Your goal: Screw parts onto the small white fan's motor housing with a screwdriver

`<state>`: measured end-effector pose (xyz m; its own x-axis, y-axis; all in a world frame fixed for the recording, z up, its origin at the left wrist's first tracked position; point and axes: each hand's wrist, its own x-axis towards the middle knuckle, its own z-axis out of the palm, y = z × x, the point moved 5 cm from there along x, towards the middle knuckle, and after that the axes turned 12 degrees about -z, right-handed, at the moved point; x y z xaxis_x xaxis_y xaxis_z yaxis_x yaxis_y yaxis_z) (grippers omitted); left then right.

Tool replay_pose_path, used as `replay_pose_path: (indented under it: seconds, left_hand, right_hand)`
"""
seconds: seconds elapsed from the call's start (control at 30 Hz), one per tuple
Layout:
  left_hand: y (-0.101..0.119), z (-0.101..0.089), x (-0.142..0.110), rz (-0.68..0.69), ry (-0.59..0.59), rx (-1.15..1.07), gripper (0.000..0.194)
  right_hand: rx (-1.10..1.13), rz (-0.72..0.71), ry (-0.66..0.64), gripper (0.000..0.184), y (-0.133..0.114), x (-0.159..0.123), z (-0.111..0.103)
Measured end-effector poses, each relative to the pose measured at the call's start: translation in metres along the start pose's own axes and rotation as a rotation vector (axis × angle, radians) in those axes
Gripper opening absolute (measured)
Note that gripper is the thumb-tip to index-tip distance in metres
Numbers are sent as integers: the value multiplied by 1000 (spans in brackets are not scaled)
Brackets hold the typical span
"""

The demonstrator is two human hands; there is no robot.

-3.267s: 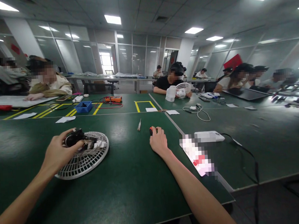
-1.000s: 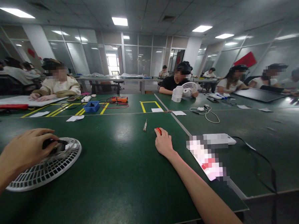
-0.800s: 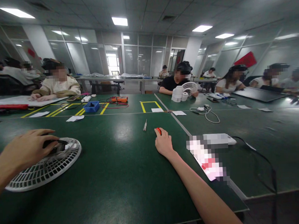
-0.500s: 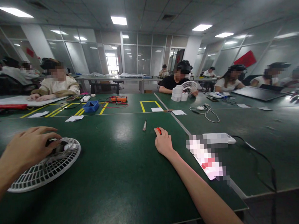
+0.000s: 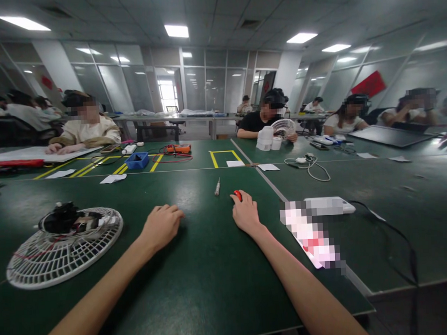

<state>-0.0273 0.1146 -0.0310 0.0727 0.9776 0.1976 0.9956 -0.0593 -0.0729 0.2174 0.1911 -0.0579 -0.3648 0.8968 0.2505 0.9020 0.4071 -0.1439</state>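
Observation:
My right hand [image 5: 245, 214] lies on the green table, its fingers closed over a small red object [image 5: 238, 195]. Most of that object is hidden, so its kind does not show. Beyond it and slightly left, a small screwdriver [image 5: 217, 188] with a pale handle lies by itself. My left hand [image 5: 162, 224] is over the middle of the table, fingers loosely bent, with nothing visible in them. To its left rests a white fan grille [image 5: 74, 260]. A black motor part [image 5: 63, 218] and loose wires sit on top of the grille, apart from my hand.
A phone-like slab [image 5: 309, 238], partly pixelated, and a white device [image 5: 328, 206] with a black cable lie to the right. Farther back are a blue bin [image 5: 137, 161], an orange meter [image 5: 178, 149], paper slips and a coiled white cord [image 5: 313, 168]. Co-workers sit across the table.
My left hand has come off the motor part on the fan grille and moved right to the table's middle. My right hand stays in place on the red object.

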Motion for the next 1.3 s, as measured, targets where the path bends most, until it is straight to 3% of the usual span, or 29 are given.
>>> replay_pose_path:
  seconds: [0.13,0.33,0.57,0.8,1.0,1.1,1.2,1.3]
  left_hand:
    - [45,12,9,4,-47,-154,34]
    - [83,28,18,-73,40,-382,29]
    - [92,33,15,-52,100,-438,38]
    - [94,30,13,-7,36,-415,42]
    - [92,33,11,-12,33,-425,43]
    - [81,34,12,-48,71,-437,45]
    - [50,26,17,-173,196,-457,48]
    - [-1,3,16,-384,383,-444,50]
  right_hand:
    - [13,4,-6,49,-1,0,-1]
    - [19,13,-14,47,-1,-2,-3]
    - [16,-3,-14,44,-1,-3,-3]
    - [4,-19,9,43,-1,-2,-1]
    - [-1,-24,9,42,0,-2,-1]
    - [8,-24,16,42,-1,-2,-2]
    - [31,-54,48,41,-5,-3,-6]
    - [67,-144,80,39,-15,-3,-10]
